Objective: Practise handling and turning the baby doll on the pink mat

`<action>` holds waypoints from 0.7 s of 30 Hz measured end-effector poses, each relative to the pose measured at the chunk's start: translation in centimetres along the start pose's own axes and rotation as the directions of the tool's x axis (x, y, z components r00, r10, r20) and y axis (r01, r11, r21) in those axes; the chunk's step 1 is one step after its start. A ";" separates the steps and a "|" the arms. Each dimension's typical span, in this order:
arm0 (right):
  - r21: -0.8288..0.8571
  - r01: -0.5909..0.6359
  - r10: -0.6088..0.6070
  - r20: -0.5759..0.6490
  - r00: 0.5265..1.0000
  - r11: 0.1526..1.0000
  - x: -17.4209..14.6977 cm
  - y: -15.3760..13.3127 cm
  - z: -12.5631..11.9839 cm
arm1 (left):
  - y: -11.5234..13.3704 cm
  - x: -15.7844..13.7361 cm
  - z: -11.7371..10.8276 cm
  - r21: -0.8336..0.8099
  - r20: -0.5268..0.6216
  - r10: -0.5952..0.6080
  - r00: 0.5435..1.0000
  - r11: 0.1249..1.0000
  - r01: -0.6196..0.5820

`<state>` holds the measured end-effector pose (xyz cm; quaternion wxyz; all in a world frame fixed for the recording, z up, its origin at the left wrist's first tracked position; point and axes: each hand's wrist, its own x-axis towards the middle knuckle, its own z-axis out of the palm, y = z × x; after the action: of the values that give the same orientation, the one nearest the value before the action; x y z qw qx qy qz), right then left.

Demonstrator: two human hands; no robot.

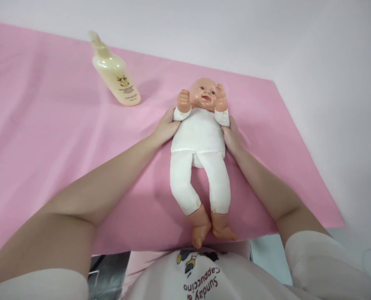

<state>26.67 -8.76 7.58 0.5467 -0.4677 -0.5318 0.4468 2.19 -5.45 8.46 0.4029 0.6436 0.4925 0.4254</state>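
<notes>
White-suited, the baby doll [200, 132] lay face-up between your left hand [166, 127] and right hand [233, 136], both equally near, fingers clasped around its sides, tips mostly hidden. Feet pointed to the near edge of the pink counter [63, 112], head toward the far edge.

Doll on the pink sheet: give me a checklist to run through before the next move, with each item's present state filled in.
1. Doll lying face up: ok, its back is toward the pink sheet.
2. Left grip on the doll: ok, at its side just below the raised arm.
3. Right grip on the doll: ok, at the opposite side.
4. Support beneath the back: cannot tell, the doll's body hides it.
5. Feet well inside the sheet's near edge: not ok, they lie close to it.
6. Pump bottle out of the way: ok, it stands apart from the doll.
</notes>
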 end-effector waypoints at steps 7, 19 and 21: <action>-0.067 -0.036 0.032 -0.049 0.998 0.997 -0.1 -0.5 0.1 | 0.2 -0.2 -0.2 -0.008 0.012 0.012 1.000 1.000 -0.012; -0.061 -0.059 0.056 -0.058 0.997 0.996 -0.3 -1.2 0.4 | 0.2 -0.3 0.0 -0.012 0.011 -0.018 1.000 1.000 0.018; -0.087 -0.051 0.046 -0.063 0.997 0.995 -0.2 -0.8 0.3 | 0.1 -0.3 0.0 -0.017 0.009 -0.023 1.000 1.000 0.023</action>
<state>26.39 -9.07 8.36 0.5304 -0.5177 -0.5226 0.4214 2.14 -5.77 8.53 0.4154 0.6363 0.4943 0.4221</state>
